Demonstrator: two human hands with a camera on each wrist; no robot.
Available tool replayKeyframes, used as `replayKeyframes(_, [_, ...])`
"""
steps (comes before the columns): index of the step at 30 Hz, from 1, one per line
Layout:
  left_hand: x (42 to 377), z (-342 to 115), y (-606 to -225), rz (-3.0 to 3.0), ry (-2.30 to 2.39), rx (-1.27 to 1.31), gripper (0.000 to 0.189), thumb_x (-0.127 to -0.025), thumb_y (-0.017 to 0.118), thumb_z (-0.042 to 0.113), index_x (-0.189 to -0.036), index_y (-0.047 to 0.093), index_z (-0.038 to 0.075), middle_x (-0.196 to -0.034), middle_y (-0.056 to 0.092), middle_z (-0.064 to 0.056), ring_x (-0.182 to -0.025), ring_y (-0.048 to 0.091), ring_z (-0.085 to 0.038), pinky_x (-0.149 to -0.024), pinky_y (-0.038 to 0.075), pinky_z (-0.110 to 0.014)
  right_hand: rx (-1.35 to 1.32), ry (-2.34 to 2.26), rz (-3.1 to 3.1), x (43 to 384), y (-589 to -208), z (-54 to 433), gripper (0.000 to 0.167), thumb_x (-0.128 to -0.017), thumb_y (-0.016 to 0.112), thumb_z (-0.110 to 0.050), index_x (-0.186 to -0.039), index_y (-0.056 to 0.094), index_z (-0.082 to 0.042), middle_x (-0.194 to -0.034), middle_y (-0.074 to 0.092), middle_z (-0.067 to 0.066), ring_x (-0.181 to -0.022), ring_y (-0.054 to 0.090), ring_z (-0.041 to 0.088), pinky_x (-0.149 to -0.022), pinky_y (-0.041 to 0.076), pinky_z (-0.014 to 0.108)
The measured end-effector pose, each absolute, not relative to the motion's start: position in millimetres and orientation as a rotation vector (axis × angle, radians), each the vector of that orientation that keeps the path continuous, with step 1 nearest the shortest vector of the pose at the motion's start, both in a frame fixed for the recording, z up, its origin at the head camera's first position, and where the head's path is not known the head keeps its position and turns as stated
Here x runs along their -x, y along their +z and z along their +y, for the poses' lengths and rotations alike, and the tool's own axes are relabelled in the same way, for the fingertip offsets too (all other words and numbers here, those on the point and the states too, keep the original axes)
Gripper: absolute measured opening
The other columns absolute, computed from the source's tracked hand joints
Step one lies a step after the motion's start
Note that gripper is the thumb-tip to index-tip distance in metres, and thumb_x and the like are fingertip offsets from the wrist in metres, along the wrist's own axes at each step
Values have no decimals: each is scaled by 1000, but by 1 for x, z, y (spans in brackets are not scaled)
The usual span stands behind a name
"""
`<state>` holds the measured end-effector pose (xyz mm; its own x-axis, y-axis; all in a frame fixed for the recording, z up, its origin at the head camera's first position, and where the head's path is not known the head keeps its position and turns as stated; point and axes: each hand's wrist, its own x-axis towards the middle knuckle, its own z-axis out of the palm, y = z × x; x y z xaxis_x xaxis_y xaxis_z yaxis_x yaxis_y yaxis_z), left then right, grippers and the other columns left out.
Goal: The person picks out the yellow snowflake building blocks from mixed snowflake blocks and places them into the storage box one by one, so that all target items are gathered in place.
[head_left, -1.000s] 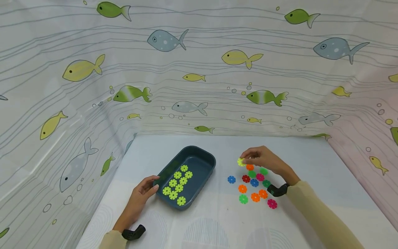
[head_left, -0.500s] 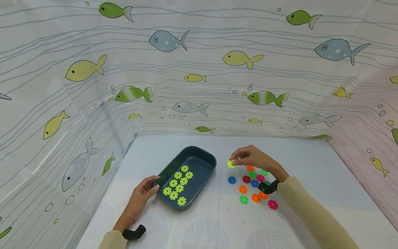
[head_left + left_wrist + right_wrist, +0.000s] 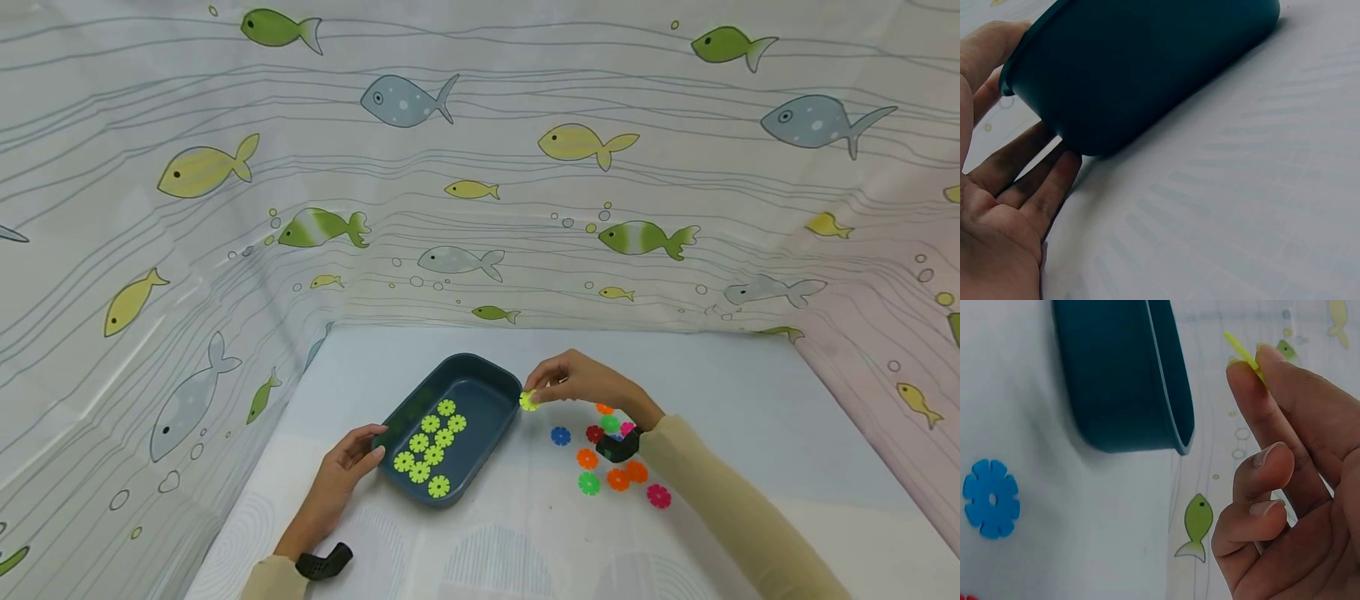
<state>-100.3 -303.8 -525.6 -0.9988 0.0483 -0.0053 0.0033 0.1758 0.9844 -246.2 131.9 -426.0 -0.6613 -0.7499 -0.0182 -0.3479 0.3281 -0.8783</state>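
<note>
My right hand (image 3: 581, 383) pinches a yellow-green notched plastic disc (image 3: 528, 401) between thumb and forefinger, right by the far right rim of a dark teal tub. In the right wrist view the disc (image 3: 1244, 351) is seen edge-on, raised above the tub's rim (image 3: 1166, 394). Several discs of the same colour (image 3: 433, 454) lie flat inside the tub (image 3: 480, 442). At the tub's near left corner, my left hand (image 3: 345, 467) holds the wall. The left wrist view has one digit on the rim and other fingers (image 3: 1054, 181) against the lower side of the tub (image 3: 1141, 69).
To the right lie loose notched discs: a blue one (image 3: 561, 436), a green one (image 3: 589, 482), a pink one (image 3: 659, 496) and several orange ones (image 3: 618, 479). Some are partly hidden by my right wrist. A fish-patterned sheet (image 3: 405, 292) encloses the white table top (image 3: 525, 542).
My right hand has carried the yellow-green disc leftward from above the loose discs to the tub's right rim. The left hand and the tub have stayed in place.
</note>
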Motion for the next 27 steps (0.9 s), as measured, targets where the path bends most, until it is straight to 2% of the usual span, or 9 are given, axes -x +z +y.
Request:
replayKeyframes(3, [100,-304,-526,2385,1991,-49,47,-102,68,25,-145,54,14,-154,44,-7,-136,44,-1,-103,41,-14,991,-1264,2158,248,-426,123,14,-96,76,-30,-109,78,-24,-101,75,0,-91,61,51,-63,52,36])
replayKeyframes(8, [101,-304,-526,2381,1999,-64,46,-102,67,24,-145,54,13,-154,44,-7,-136,45,-1,-103,41,-14,1046,-1234,2126,250,-425,108,15,-95,76,-31,-109,78,-25,-103,75,0,-94,63,47,-71,55,49])
replayKeyframes(10, [101,-304,-526,2378,2000,-69,46,-102,67,23,-145,54,13,-154,43,-7,-136,44,-1,-103,41,-14,1059,-1222,2110,251,-425,103,15,-95,76,-31,-108,78,-25,-104,75,-1,-94,63,45,-71,55,47])
replayKeyframes(16, [100,-304,-525,2379,1995,-72,46,-102,67,24,-145,54,14,-154,43,-8,-136,44,-1,-103,42,-15,1086,-1209,2045,252,-423,86,13,-95,77,-27,-108,78,-26,-96,76,1,-87,60,45,-65,48,31])
replayKeyframes(22, [100,-305,-525,2382,1997,-68,46,-102,67,24,-144,54,14,-154,44,-8,-135,45,-1,-103,42,-15,1096,-1194,1996,254,-423,70,14,-94,78,-27,-107,78,-25,-95,77,2,-90,59,53,-61,42,29])
replayKeyframes(27, [100,-304,-524,2383,1993,-47,46,-101,68,25,-144,55,15,-153,45,-7,-135,46,-3,-102,43,-16,1111,-1150,1977,256,-425,58,14,-94,78,-28,-108,78,-26,-96,77,1,-89,61,50,-60,40,30])
